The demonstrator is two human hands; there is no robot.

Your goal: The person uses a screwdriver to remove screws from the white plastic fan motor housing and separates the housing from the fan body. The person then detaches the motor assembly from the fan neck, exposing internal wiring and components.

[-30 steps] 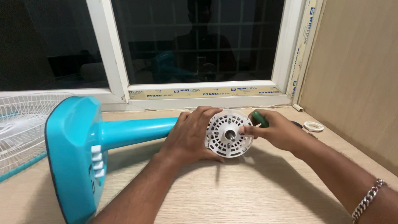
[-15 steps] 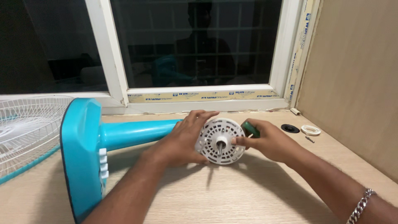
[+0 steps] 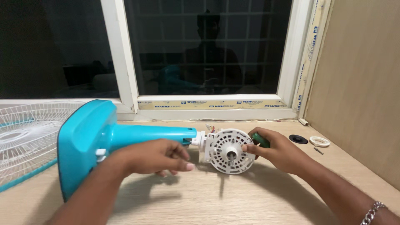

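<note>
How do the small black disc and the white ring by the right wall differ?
The black disc is dark and looks mostly filled in, while the white ring is pale with an open centre. The black disc lies nearer the right hand; the white ring lies closer to the wall. Both are round, lie flat on the wooden table, and neither is touched.

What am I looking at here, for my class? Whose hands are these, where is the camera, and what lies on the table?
The camera sits on a person's head, looking down at their own bare hands. On the wooden table lies a turquoise fan stand on its side. The right hand steadies the white round motor housing at its end and grips a green-handled tool. The left hand hovers near the pole, holding nothing. A white fan grille lies left; a black disc and white ring lie right.
</note>
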